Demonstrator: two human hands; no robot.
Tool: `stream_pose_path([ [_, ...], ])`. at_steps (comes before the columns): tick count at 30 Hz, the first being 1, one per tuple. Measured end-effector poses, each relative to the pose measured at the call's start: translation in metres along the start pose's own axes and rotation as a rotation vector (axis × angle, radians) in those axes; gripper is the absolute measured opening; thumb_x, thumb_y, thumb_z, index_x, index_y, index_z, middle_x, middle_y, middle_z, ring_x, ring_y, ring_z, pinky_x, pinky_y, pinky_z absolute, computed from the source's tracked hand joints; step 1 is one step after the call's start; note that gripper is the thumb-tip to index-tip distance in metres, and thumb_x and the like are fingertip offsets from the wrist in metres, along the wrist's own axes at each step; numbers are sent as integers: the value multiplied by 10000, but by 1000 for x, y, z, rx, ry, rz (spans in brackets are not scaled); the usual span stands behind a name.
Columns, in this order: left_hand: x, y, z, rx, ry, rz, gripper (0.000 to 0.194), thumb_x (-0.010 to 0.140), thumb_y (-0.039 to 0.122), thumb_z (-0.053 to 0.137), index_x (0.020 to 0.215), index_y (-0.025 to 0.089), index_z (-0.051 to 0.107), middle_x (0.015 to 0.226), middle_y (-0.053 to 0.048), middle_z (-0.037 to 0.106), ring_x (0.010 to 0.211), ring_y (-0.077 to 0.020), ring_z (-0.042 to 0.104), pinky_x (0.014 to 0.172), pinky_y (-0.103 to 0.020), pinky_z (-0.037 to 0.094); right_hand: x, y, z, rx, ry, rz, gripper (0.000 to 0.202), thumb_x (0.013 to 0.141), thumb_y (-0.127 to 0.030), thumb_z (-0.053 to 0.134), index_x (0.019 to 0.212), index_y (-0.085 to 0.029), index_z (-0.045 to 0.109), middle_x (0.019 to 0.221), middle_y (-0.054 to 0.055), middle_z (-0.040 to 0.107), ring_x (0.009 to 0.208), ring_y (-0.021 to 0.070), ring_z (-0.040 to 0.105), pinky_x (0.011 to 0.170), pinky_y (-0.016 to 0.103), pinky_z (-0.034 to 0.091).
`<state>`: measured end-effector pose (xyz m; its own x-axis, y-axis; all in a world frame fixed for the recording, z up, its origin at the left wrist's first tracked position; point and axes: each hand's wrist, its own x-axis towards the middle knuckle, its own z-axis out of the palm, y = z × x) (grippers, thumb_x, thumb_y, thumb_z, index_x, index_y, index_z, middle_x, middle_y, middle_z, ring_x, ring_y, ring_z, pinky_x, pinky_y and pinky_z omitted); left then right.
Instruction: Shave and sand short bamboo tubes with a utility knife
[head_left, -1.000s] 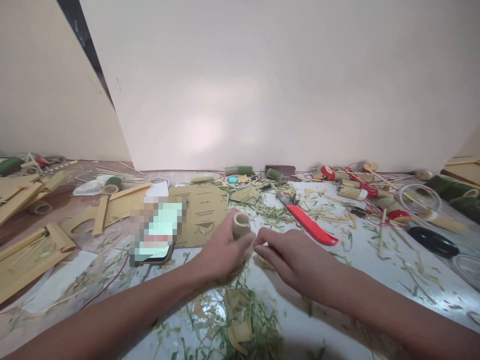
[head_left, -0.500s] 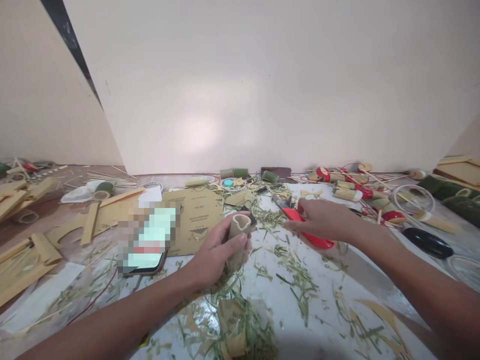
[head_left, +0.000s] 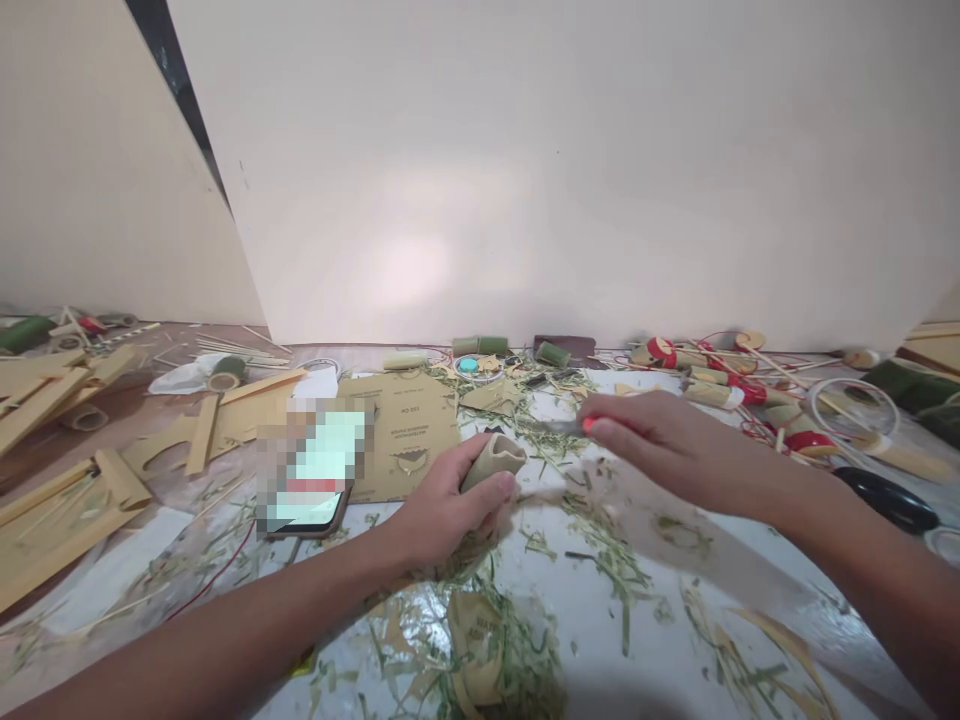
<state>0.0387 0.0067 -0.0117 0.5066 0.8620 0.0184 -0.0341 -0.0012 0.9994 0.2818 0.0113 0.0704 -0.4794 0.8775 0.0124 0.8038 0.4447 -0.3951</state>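
My left hand [head_left: 439, 512] is wrapped round a short bamboo tube [head_left: 491, 465]. The tube leans to the right, and its open end has a notch cut in the rim. My right hand [head_left: 679, 450] is closed on a red-handled utility knife [head_left: 588, 426], held just above the table to the right of the tube. Most of the handle is hidden in the palm. The blade points left and is blurred. A sheet of brown sandpaper [head_left: 401, 430] lies behind my left hand. Green bamboo shavings [head_left: 611, 560] are scattered beneath both hands.
A phone [head_left: 319, 480] with a blurred screen lies left of my left hand. Wooden strips [head_left: 56, 375] are piled at far left. Bamboo pieces with red string [head_left: 739, 385], a white ring [head_left: 855, 408] and a black oval object [head_left: 885, 500] lie at right. A pale wall [head_left: 570, 180] stands behind.
My right hand has lifted the red utility knife off the table, with the handle now inside the fist. The bamboo tube in my left hand has tipped to the right. The view has shifted slightly.
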Motion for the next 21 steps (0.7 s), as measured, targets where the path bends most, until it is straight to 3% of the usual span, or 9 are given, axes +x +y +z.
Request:
stream_pose_path([
  [6,-2,6,0,401,41,82,277,799,429,657,954,199,647,905,-6,661,840,-178,587,743,-272,446,-2,-17,15,-31,-118,-40,373,966,-473,416,701,-212,448,582,-36,496,537,127,464,512,255,260],
  [10,-2,7,3,454,15,67,259,755,416,705,843,178,655,782,12,630,753,-157,566,671,-248,423,-2,-17,18,-43,-168,-76,402,975,-498,377,713,-208,472,593,-28,509,553,129,478,538,261,271],
  [15,-2,5,4,463,1,102,243,754,385,714,870,174,685,791,9,653,757,-150,574,686,-236,421,-1,-19,20,-24,-201,-89,430,980,-516,348,717,-207,488,594,-22,517,553,127,478,543,261,275],
  [21,-1,3,5,507,49,57,211,756,374,700,779,171,647,704,29,587,685,-127,508,611,-222,376,-3,-21,20,-134,-120,-91,434,962,-532,367,686,-209,455,540,-26,498,502,125,430,522,267,231],
])
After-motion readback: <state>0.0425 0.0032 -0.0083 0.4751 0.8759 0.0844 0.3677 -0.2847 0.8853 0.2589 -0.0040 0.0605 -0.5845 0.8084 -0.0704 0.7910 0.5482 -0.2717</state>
